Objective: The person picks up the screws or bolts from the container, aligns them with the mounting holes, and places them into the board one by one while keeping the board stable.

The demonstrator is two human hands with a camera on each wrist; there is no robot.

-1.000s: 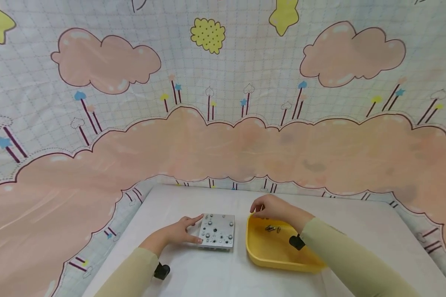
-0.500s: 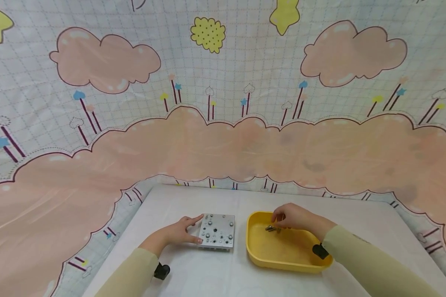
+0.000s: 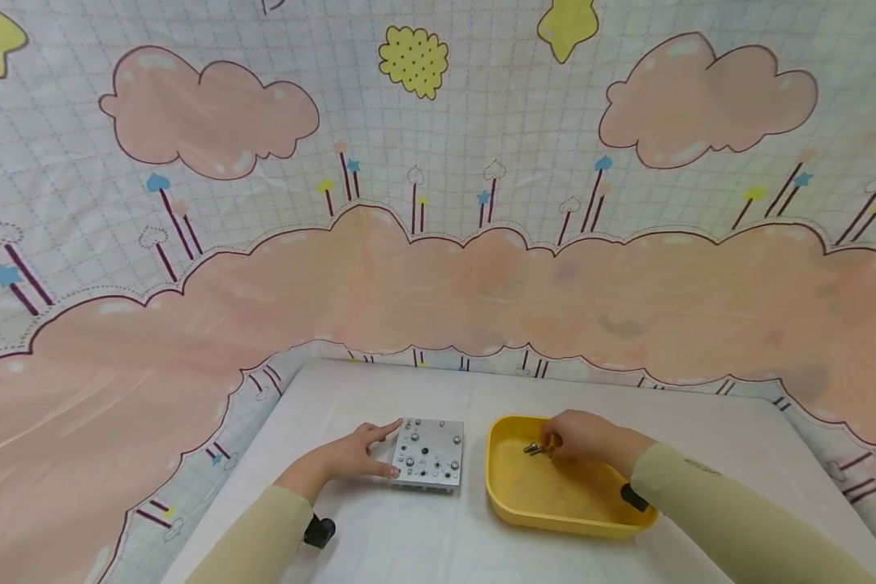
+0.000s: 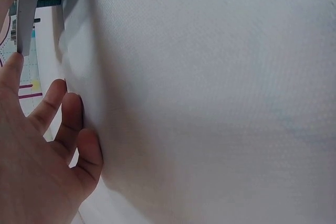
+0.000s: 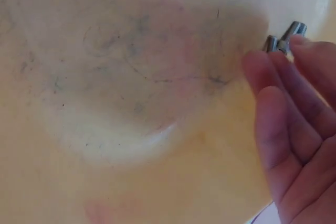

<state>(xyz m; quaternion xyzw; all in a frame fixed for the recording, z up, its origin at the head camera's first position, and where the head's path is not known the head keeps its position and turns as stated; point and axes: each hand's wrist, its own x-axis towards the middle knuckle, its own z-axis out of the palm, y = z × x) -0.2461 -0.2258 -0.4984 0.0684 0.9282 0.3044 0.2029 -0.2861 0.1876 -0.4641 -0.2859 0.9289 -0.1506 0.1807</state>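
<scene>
My left hand [image 3: 350, 456] touches the left side of a square metal plate [image 3: 438, 444], index finger at its far corner and thumb at its near corner. The plate carries several socket-head screws and holes. In the left wrist view, threaded shanks [image 4: 48, 2] stick out of its underside, and the other fingers of my left hand [image 4: 47, 145] rest slightly bent against the white cloth. Inside the yellow tray [image 3: 555, 519], my right hand [image 3: 587, 438] pinches a small metal screw [image 5: 282, 47], mostly hidden by the fingertips. Other loose screws [image 3: 533, 448] lie right beside those fingertips.
A white-covered table [image 3: 380, 535] bears the plate and the tray, with the tray to the plate's right. Behind rises a patterned cloth backdrop [image 3: 438, 300]. Black wrist cameras sit on both arms, below the sleeves.
My right hand has moved from the tray's far left rim, right and down to the loose screws, and its fingers have closed in on one. The left hand stays on the plate.
</scene>
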